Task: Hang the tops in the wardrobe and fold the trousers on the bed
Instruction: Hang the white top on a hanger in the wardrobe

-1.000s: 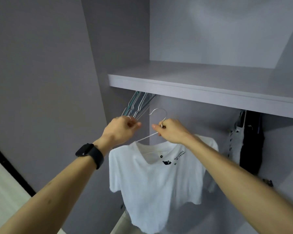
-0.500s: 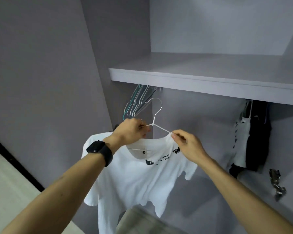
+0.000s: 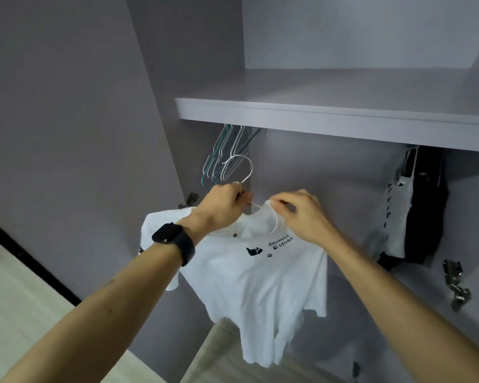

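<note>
Soft white tee (image 3: 260, 275), thin wire hanger (image 3: 239, 164)

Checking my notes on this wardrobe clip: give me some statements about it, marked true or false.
1. The left hand grips the white wire hanger below its hook. True.
2. The hook is already on a rail. False: it is free, below the grey shelf.
3. The white T-shirt bears a black cat print. True.
4. The black watch sits on the right wrist. False: the left wrist.
5. The right hand is idle. False: it pinches the T-shirt's collar.
</note>
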A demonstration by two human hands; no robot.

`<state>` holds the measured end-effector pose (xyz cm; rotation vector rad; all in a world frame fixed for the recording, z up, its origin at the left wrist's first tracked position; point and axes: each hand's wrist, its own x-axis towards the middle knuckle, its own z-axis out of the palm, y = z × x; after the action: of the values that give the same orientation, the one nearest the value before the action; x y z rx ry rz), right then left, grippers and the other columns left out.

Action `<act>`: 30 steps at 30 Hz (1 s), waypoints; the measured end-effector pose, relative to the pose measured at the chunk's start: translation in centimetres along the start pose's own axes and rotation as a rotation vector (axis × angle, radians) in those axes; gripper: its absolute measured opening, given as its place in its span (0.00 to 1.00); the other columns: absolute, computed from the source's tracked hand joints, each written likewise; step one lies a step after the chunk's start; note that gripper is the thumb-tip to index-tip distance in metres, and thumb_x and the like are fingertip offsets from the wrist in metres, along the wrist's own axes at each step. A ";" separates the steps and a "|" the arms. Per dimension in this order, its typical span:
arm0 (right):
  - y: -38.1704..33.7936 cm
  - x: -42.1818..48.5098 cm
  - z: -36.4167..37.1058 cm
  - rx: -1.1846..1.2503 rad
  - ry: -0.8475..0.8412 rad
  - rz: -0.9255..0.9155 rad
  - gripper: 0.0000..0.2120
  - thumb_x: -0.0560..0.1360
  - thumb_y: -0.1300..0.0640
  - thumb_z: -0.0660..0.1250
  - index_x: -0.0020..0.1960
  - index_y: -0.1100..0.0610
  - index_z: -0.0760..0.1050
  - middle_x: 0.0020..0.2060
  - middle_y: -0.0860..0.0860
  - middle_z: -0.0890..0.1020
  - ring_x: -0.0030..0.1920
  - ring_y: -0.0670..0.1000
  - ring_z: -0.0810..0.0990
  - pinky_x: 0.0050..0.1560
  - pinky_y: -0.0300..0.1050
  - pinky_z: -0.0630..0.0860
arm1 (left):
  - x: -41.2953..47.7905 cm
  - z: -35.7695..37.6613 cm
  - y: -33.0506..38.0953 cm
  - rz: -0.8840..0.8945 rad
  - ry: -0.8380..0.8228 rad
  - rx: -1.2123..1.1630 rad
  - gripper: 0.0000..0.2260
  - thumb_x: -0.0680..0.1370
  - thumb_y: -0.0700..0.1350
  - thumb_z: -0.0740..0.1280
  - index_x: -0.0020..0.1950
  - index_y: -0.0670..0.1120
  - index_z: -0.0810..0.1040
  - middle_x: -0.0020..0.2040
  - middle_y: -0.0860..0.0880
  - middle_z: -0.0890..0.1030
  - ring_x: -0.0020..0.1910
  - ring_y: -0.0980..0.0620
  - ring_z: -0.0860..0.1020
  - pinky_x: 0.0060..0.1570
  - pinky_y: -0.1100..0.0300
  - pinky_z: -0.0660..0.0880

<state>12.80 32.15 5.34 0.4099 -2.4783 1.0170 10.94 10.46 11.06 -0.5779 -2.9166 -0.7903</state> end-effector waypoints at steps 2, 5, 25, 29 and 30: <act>-0.9 0.8 0.3 0.062 -0.025 0.119 0.10 0.80 0.55 0.68 0.59 0.51 0.83 0.47 0.42 0.85 0.47 0.42 0.79 0.52 0.32 0.71 | 0.3 0.1 0.2 -0.004 0.008 -0.011 0.15 0.84 0.48 0.62 0.37 0.51 0.72 0.31 0.53 0.76 0.29 0.51 0.75 0.27 0.67 0.68; 0.5 0.3 -0.9 0.143 0.001 0.268 0.11 0.79 0.52 0.70 0.60 0.52 0.83 0.50 0.44 0.86 0.51 0.43 0.82 0.57 0.35 0.74 | 0.4 -0.4 -1.1 -0.053 0.025 -0.005 0.14 0.84 0.50 0.62 0.44 0.45 0.79 0.33 0.52 0.75 0.32 0.51 0.73 0.29 0.66 0.66; 4.2 -4.7 -1.0 -0.254 0.108 0.097 0.06 0.79 0.54 0.70 0.54 0.49 0.84 0.43 0.43 0.85 0.50 0.50 0.73 0.50 0.39 0.67 | 2.7 0.6 -0.4 0.042 0.035 -0.109 0.13 0.84 0.49 0.64 0.39 0.51 0.75 0.32 0.57 0.73 0.31 0.58 0.71 0.31 0.73 0.66; 4.4 -5.2 -1.5 -0.306 0.018 0.146 0.04 0.79 0.53 0.70 0.50 0.49 0.84 0.40 0.43 0.85 0.48 0.52 0.72 0.47 0.46 0.73 | 3.8 2.3 -0.3 0.117 -0.003 -0.142 0.11 0.84 0.49 0.64 0.43 0.48 0.76 0.32 0.55 0.75 0.32 0.53 0.72 0.32 0.68 0.65; 4.4 -5.4 -1.5 -0.275 -0.011 0.178 0.04 0.79 0.53 0.71 0.50 0.50 0.84 0.40 0.43 0.85 0.49 0.52 0.72 0.49 0.48 0.74 | 3.9 2.8 -0.4 0.126 -0.019 -0.139 0.11 0.84 0.49 0.63 0.44 0.47 0.77 0.34 0.53 0.76 0.34 0.50 0.73 0.35 0.63 0.67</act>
<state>16.08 36.86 1.06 0.1104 -2.6524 0.7218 7.30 12.82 9.05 -0.7761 -2.8235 -0.9812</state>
